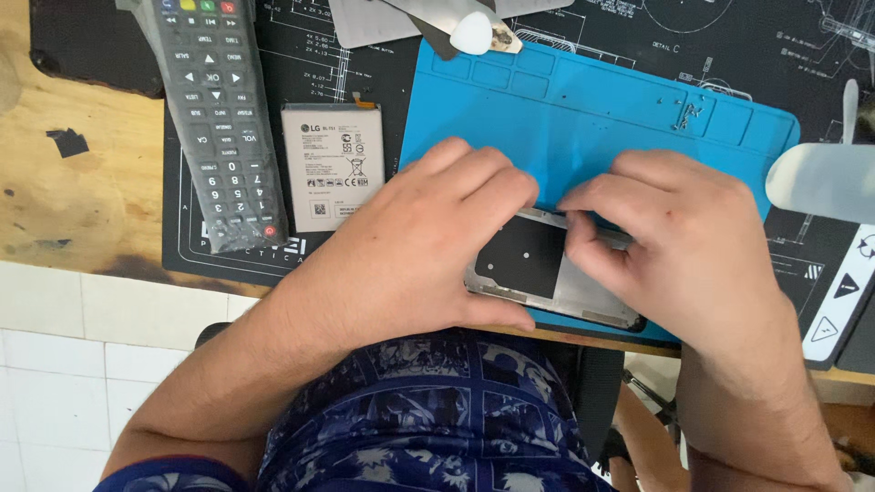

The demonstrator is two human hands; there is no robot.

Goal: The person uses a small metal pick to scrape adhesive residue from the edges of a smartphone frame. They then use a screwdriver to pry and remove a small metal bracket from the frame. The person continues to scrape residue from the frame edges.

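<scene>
An opened phone body [538, 269] with a black inner plate and silver frame lies on a blue work mat [583, 109] near the table's front edge. My left hand [428, 246] clasps the phone's left end, thumb under its lower edge and fingers curled over the top. My right hand [684, 246] covers the phone's right end, fingertips pinched at its upper edge. What the fingertips pinch is hidden.
A flat silver phone battery [330, 164] lies left of the blue mat on a black printed mat [292, 55]. A grey remote control [214, 118] in plastic wrap sits beside it. Thin pry tools [456, 27] lie at the top. A pale rounded object [820, 182] lies at the right.
</scene>
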